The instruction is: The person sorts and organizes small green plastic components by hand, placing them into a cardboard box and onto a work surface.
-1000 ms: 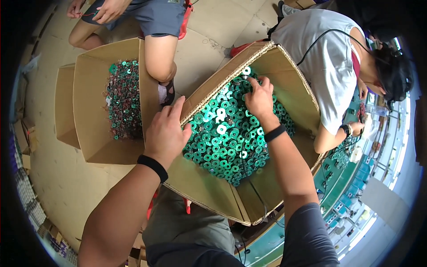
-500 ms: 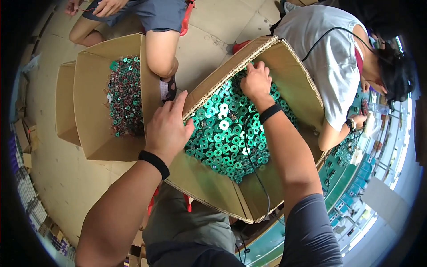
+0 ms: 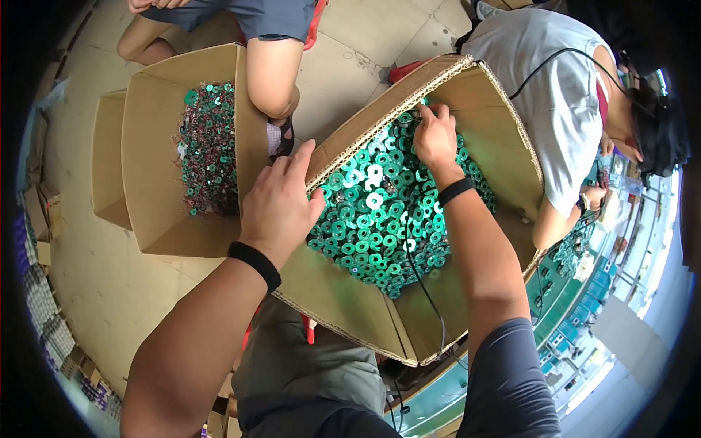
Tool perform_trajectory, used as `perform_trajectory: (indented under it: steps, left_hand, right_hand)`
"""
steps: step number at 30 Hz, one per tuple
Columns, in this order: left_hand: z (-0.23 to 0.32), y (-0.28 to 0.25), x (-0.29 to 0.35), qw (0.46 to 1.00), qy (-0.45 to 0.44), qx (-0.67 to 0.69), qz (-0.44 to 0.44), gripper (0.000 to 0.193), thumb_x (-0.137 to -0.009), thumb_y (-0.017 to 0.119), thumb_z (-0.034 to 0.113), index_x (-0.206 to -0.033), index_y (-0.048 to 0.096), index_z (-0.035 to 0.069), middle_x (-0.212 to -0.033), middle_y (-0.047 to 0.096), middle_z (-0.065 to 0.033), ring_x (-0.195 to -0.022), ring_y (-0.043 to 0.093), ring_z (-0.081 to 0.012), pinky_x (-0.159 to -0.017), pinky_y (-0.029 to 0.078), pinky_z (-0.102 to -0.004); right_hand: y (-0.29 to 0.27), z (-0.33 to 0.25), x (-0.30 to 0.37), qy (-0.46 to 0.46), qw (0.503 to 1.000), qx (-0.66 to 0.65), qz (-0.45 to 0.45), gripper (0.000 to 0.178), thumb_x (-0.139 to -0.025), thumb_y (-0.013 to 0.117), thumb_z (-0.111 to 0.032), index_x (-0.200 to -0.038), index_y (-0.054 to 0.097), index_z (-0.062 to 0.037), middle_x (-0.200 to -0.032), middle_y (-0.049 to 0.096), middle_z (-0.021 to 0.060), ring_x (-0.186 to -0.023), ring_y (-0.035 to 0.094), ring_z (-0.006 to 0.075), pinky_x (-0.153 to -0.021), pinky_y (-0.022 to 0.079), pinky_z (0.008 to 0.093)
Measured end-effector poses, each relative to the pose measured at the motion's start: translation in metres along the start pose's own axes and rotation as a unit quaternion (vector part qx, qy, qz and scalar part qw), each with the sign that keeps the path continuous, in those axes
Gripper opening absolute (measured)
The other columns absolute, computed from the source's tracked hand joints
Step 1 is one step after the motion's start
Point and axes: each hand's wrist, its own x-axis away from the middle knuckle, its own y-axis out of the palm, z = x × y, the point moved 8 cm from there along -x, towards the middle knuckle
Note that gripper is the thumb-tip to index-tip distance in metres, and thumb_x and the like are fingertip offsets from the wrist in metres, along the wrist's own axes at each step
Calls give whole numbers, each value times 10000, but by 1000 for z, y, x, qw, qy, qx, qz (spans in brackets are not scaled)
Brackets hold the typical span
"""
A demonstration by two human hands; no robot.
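- Head view: left hand (image 3: 280, 206) grips the left wall of the tilted box (image 3: 504, 131), fingers closed over its edge.
- Right hand (image 3: 434, 136) is curled into the green rings (image 3: 380, 219) at the box's far corner; what it holds cannot be told.
- Second box (image 3: 150, 182) lies on the floor (image 3: 95, 292) just left.

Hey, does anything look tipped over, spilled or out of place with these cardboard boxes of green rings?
The nearer cardboard box sits tilted, its green rings heaped to one side. The left hand grips its rim; the right hand reaches into the pile. Nothing appears spilled on the floor.
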Motion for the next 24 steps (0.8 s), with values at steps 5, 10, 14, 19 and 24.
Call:
perform_trajectory:
  steps: [5, 10, 14, 19, 24]
  left_hand:
    - [-2, 3, -1, 1000, -2, -7, -6, 692, -857, 780, 183, -1504, 543, 129, -1154, 683, -160, -1081, 664, -400, -929, 551, -499]
    - [-2, 3, -1, 999, 31, -32, 24, 695, -882, 775, 240, -1524, 525, 155, -1096, 663, -117, -1006, 669, -349, -868, 586, -493]
    - [-1, 2, -1, 999, 25, -25, 19, 687, -881, 774, 232, -1518, 531, 151, -1080, 663, -119, -1002, 668, -352, -864, 581, -491]
    - [-3, 3, -2, 1000, 6, -7, -1, 688, -856, 773, 168, -1502, 538, 125, -1160, 683, -164, -1053, 678, -393, -898, 565, -493]
    - [0, 3, -2, 999, 30, -14, 21, 686, -867, 772, 199, -1508, 534, 136, -1121, 674, -143, -1029, 672, -373, -890, 568, -486]
  right_hand:
    - [-6, 9, 5, -46, 998, -26, 46, 230, -910, 719, -171, -1127, 756, -105, -1269, 685, 118, -1156, 632, 377, -985, 546, 497]
    - [7, 18, -6, -31, 999, -36, 8, 183, -908, 749, -186, -1053, 744, -75, -1141, 733, 127, -1077, 661, 373, -968, 545, 486]
    - [11, 28, -13, 17, 995, -95, 19, 233, -897, 770, -208, -1085, 738, -74, -1141, 735, 154, -1080, 663, 377, -977, 542, 481]
    - [15, 25, -16, 20, 998, -65, -12, 277, -881, 791, -229, -1107, 739, -77, -1136, 732, 158, -1117, 657, 377, -1009, 535, 472]
    - [17, 24, -15, 17, 998, -52, -14, 265, -883, 793, -236, -1087, 739, -76, -1120, 723, 144, -1116, 653, 372, -1010, 534, 471]
